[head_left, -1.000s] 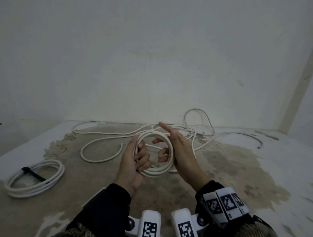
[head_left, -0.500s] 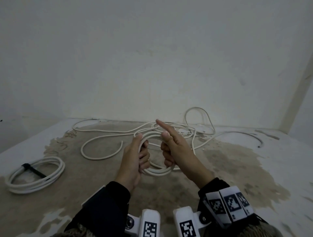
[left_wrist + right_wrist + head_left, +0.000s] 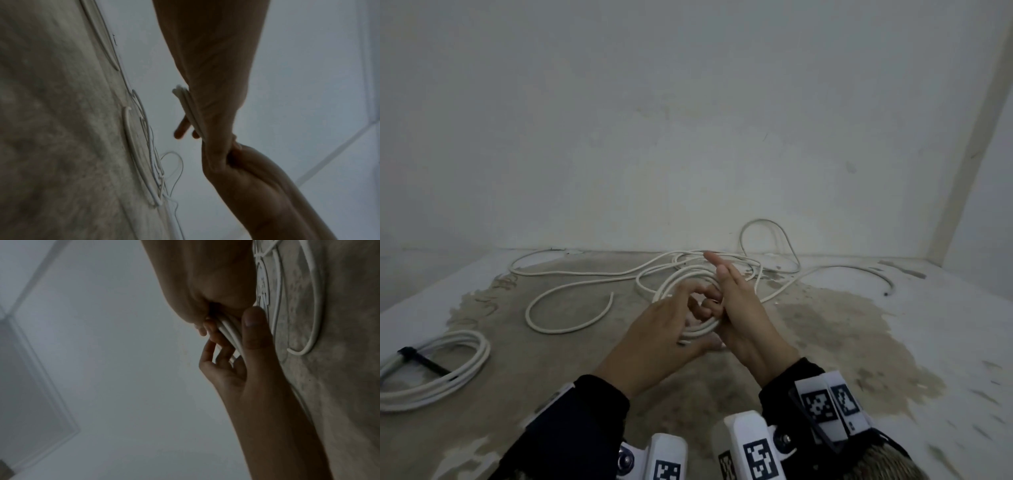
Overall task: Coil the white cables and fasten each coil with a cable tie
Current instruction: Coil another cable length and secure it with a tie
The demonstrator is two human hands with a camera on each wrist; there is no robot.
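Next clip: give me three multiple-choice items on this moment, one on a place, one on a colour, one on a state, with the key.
1. Where does the tied coil lie?
A. on the floor at the near left
B. against the far wall
C. in the hands

2. What colour is the cable tie on it?
A. white
B. black
C. red

3. The coil in progress is:
A. lying flat, untouched
B. held up off the floor
C. already tied

Key: A, it lies left of the left hand; B, a dark strap crosses the white loops; B, both hands, the right hand too, hold it.
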